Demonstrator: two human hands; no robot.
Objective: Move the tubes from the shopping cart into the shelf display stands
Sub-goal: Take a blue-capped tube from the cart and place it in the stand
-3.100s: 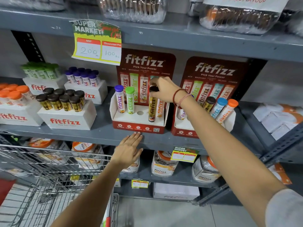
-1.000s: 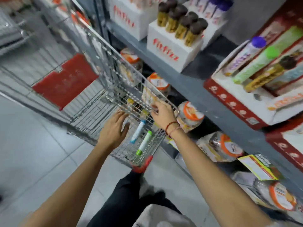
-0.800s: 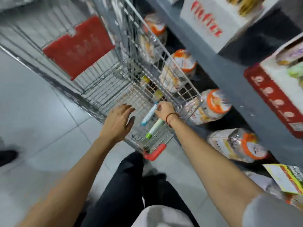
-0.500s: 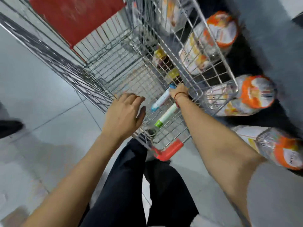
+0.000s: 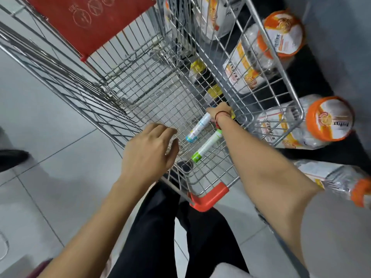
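Two tubes lie on the wire floor of a shopping cart as a person reaches in with both hands. One tube has a blue cap, the other a green cap, and they rest side by side, nearly parallel, each with its long axis running from about 1 o'clock down to 7 o'clock, caps at the 7 o'clock end. The right hand is deep in the cart at the far ends of the tubes, touching or closing on the top of the blue-capped one (whether the fingers have actually pinched it cannot be told, since the wrist hides them). The left hand rests loosely curled on the near rim, holding nothing, with the tubes toward its 3 o'clock. Judging by position, the right hand is the nearer and would lift along the tube's length. Orange-lidded jars sit beyond the cart's side.
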